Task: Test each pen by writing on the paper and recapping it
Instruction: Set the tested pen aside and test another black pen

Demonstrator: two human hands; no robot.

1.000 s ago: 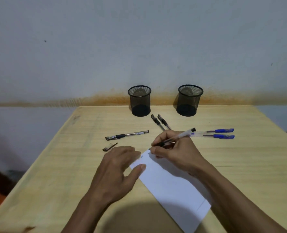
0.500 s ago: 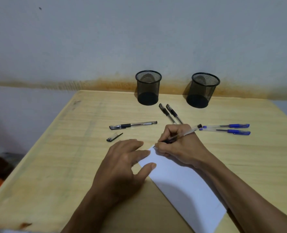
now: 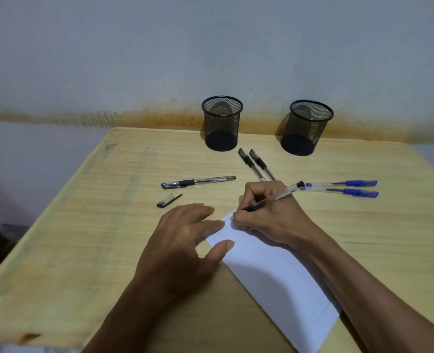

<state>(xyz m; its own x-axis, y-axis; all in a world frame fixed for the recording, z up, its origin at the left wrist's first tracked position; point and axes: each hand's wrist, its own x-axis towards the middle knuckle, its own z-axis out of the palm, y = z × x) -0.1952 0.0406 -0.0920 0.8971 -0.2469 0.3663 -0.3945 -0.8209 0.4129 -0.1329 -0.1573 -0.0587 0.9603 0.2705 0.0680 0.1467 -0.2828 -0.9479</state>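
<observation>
My right hand grips an uncapped black pen, its tip on the top corner of the white paper. My left hand lies flat with fingers spread, pressing the paper's left edge. The loose black cap lies on the table left of my hands. A capped black pen lies beyond it. Two more black pens lie side by side behind my right hand. Two blue pens lie to the right.
Two black mesh pen cups, one at the back centre and one to its right, stand against the wall. The wooden table ends at a left edge and a near edge with a chipped corner.
My right hand has kept the pen tip at the paper's top corner with small writing motions. My left hand stays on the paper. The camera view has shifted slightly.
</observation>
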